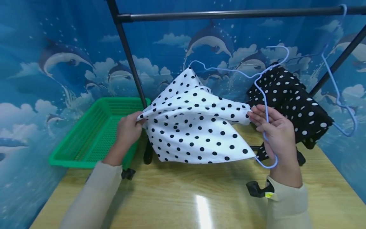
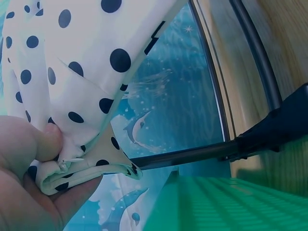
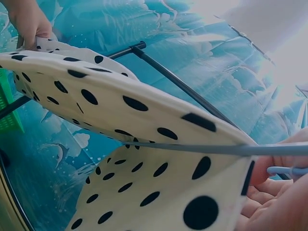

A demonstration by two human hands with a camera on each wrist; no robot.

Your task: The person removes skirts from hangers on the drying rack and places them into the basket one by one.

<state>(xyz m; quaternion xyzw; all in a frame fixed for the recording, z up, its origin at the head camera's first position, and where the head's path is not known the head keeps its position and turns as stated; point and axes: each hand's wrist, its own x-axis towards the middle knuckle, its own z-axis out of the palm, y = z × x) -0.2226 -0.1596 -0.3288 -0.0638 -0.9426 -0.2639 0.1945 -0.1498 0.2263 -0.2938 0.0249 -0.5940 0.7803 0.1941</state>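
Observation:
A white garment with black dots [image 1: 197, 127] is stretched between the two hands above the table. The left hand [image 1: 130, 128] pinches a gathered edge of it; in the left wrist view the thumb [image 2: 48, 142] presses on the folded cloth. At the garment's other side, the right hand [image 1: 275, 130] has its fingertips and thumb at the cloth edge. A light blue wire hanger [image 1: 261, 86] runs across this hand, one end under the garment's upper corner and its lower bend entering the cloth. Its hook is off the rail. The exact finger contact on the wire is partly hidden.
A dark rack rail [image 1: 228, 14] crosses above. From it, at the right, hangs another blue hanger [image 1: 337, 92] with a black white-dotted garment [image 1: 288, 98]. A green basket [image 1: 71, 163] stands at the left on the wooden table [image 1: 177, 197]. Dark rack feet rest on the table.

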